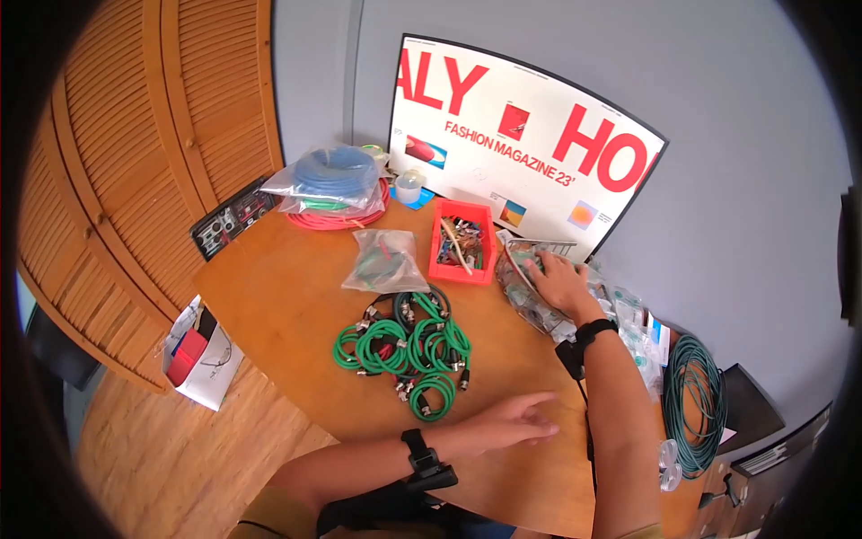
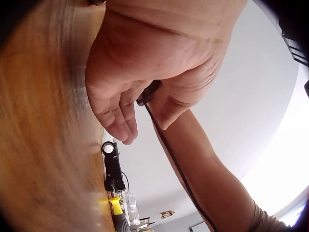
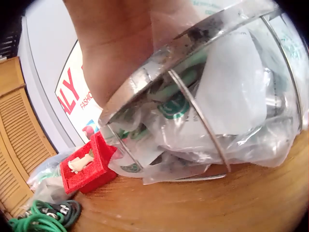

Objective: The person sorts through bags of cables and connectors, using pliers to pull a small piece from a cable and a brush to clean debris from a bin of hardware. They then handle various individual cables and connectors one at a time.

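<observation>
My right hand (image 1: 564, 286) reaches into a metal wire basket (image 1: 532, 305) packed with clear plastic bags. In the right wrist view, the basket's metal rim (image 3: 193, 37) crosses in front of that hand, and its fingertips are hidden among the bags (image 3: 227, 92); whether they grip one I cannot tell. Low over the tabletop's near side, my left hand (image 1: 516, 420) has loosely bent fingers and holds nothing. Coiled green cables (image 1: 382, 346) with metal connectors lie in a pile to its upper left.
A red bin (image 1: 434, 260) of small connectors stands left of the basket. Beyond the cable pile are a clear bag (image 1: 386, 260) and bagged blue cable (image 1: 332, 175). A monitor (image 1: 530, 135) backs the table (image 1: 296, 314). Dark green coiled cable (image 1: 691, 404) lies at the right.
</observation>
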Available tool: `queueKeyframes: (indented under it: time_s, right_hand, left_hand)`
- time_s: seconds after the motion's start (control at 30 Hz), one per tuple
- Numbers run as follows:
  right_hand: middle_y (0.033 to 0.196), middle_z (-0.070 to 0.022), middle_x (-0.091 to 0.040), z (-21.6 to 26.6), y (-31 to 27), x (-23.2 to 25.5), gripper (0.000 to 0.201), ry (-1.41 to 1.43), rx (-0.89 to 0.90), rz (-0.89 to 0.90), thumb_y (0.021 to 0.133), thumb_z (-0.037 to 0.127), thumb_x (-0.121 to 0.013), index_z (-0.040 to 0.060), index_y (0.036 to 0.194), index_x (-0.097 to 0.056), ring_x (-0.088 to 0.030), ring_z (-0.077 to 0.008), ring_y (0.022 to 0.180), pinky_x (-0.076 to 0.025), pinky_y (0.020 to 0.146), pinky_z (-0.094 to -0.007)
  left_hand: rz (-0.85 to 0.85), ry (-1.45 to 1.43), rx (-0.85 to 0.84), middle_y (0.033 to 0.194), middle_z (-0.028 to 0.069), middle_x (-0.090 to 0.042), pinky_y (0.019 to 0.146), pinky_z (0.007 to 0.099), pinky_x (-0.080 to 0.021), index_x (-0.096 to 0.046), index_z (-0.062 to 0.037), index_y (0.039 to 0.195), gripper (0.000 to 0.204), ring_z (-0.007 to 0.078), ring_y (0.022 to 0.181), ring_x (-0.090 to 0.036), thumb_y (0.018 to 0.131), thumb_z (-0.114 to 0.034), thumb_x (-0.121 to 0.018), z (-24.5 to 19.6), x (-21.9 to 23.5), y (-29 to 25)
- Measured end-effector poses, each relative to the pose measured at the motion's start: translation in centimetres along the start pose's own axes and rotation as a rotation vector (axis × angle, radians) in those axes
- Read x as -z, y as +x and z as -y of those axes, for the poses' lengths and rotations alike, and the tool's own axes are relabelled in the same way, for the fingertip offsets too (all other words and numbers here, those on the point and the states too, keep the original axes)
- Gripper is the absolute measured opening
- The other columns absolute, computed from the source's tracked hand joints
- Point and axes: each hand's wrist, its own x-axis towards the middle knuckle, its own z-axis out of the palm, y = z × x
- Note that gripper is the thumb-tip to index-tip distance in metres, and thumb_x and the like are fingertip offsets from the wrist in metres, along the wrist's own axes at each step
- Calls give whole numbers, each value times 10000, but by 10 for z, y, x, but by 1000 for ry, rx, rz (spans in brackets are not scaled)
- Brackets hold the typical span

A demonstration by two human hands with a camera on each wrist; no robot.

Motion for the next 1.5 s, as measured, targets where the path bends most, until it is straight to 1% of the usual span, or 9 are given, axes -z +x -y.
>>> queueKeyframes:
  time_s: [0.2,0.27,0.5,0.63,1.0,1.13,1.3,1.37,1.5]
  right_hand:
    - [1550,-187,-561,8,-8,-15,673,-43,-28,-192,1082,590,-407,94,1521,-526,-429,-350,1513,-207,1215,-672]
    - [1376,-198,-656,24,-23,-19,516,-133,170,-744,1073,473,-533,76,1382,-646,-570,-360,1354,-369,1137,-603]
    - [999,-198,-674,95,-98,-3,364,488,530,120,967,356,-760,-4,1018,-743,-668,-387,948,-528,851,-492]
    - [985,-214,-663,87,-98,-41,387,413,690,103,925,352,-779,-29,943,-708,-652,-387,856,-530,793,-450]
    - [901,-171,-621,8,-202,-9,283,517,138,-389,1007,240,-680,-41,999,-652,-642,-254,745,-518,683,-399]
    - [933,-199,-674,-13,-224,-28,225,915,-92,-426,1032,198,-630,-18,1095,-638,-658,-338,780,-529,738,-402]
    - [917,-86,-670,-20,-241,-39,200,1354,-75,-131,1066,175,-597,-1,1144,-653,-643,-221,778,-522,729,-331]
    - [915,-80,-675,-21,-242,-53,235,790,388,-380,1075,184,-605,-24,1172,-656,-649,-154,799,-527,735,-313]
    - [1016,-91,-692,-13,-261,-24,285,1250,66,-23,1049,157,-686,-37,1258,-682,-693,-163,984,-564,830,-327]
  left_hand:
    - [-33,-16,-36,1154,71,-704,880,290,-543,-287,-18,1666,791,128,1052,-662,1051,-286,-706,9,2,7]
    - [-27,-36,-50,1143,66,-701,873,291,-544,-342,-20,1634,731,126,1043,-660,1052,-276,-703,9,3,7]
    - [-11,-34,-150,1122,41,-686,862,287,-545,-598,-16,1318,357,118,1025,-649,1004,-133,-721,27,17,24]
    - [-232,138,-194,1181,54,-695,965,321,-560,-611,-7,1288,402,163,1094,-672,910,49,-735,29,15,22]
    - [-344,-99,-106,1113,83,-633,945,367,-611,-586,1,1181,209,249,1059,-719,989,74,-620,27,8,19]
    - [-340,-87,-95,1144,129,-601,912,361,-628,-517,11,1199,193,246,1034,-726,1025,41,-594,24,7,18]
    - [-399,-279,-200,1284,154,-615,1008,412,-590,-474,-42,1372,345,259,1185,-667,1054,-76,-604,6,-7,14]
    - [-167,-554,-142,1329,158,-613,1091,502,-514,-432,-110,1511,477,280,1268,-607,1088,-263,-592,9,6,16]
    - [-311,-460,-106,1382,191,-609,1079,524,-513,-440,-136,1522,507,325,1268,-618,1095,-377,-573,10,3,15]
